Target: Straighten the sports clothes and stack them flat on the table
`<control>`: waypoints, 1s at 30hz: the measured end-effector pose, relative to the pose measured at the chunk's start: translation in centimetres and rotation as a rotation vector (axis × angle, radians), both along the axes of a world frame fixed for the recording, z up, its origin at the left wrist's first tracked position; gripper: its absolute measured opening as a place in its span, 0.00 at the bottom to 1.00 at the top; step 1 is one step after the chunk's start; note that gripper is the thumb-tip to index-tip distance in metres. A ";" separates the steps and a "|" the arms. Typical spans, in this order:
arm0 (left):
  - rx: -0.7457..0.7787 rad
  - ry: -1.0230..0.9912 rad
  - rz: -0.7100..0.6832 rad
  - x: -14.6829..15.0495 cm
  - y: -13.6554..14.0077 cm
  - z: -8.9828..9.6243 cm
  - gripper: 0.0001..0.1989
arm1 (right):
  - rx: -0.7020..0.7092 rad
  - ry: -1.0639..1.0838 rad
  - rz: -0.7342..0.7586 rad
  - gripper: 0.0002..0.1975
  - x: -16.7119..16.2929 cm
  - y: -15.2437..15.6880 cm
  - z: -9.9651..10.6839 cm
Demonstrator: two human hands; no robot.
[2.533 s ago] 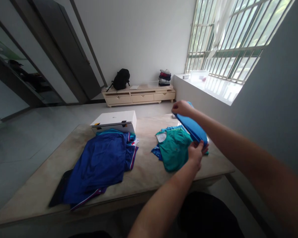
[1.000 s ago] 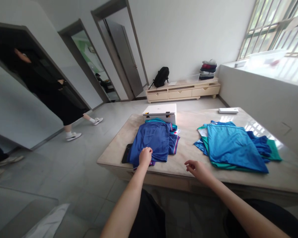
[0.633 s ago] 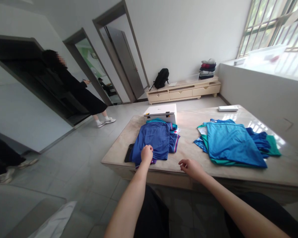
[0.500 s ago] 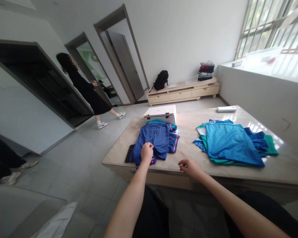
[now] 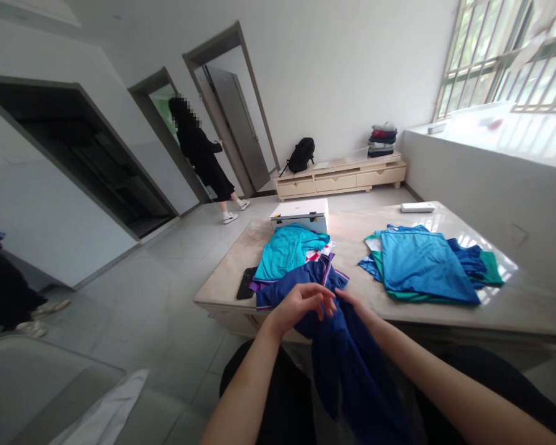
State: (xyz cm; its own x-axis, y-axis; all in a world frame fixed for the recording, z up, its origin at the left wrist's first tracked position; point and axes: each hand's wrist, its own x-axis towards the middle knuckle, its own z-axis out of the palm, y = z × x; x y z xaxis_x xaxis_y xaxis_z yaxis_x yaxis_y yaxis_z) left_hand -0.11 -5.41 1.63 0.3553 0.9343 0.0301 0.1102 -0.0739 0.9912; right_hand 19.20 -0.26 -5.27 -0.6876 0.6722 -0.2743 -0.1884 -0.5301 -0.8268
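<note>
A navy shirt (image 5: 336, 346) with white-and-red trim is bunched under my hands, trailing from the table's front edge down towards my lap. My left hand (image 5: 306, 303) lies over it with its fingers loosely bent and apart. On the other side my right hand (image 5: 359, 309) pinches the fabric, its fingertips partly hidden by the cloth. Just behind are a turquoise shirt (image 5: 285, 250) and a white-and-red garment (image 5: 319, 253), with a bit of purple cloth at the left. A black phone (image 5: 246, 283) lies beside this pile.
Blue and green garments (image 5: 417, 262) are stacked on the marble table (image 5: 356, 228) at the right. A white box (image 5: 301, 213) and a white case (image 5: 417, 207) stand further back. Beyond are a low cabinet (image 5: 336, 181) with a backpack (image 5: 301, 154), and a walking person (image 5: 204, 157).
The navy shirt has come off the pile towards me, baring the turquoise shirt. Both my hands have moved together onto it. The person in the background has walked to the right.
</note>
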 end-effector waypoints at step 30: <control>0.311 0.513 0.383 4.1 4.6 -8.0 0.07 | 0.842 -1.080 -0.102 0.31 6.7 -0.2 -3.4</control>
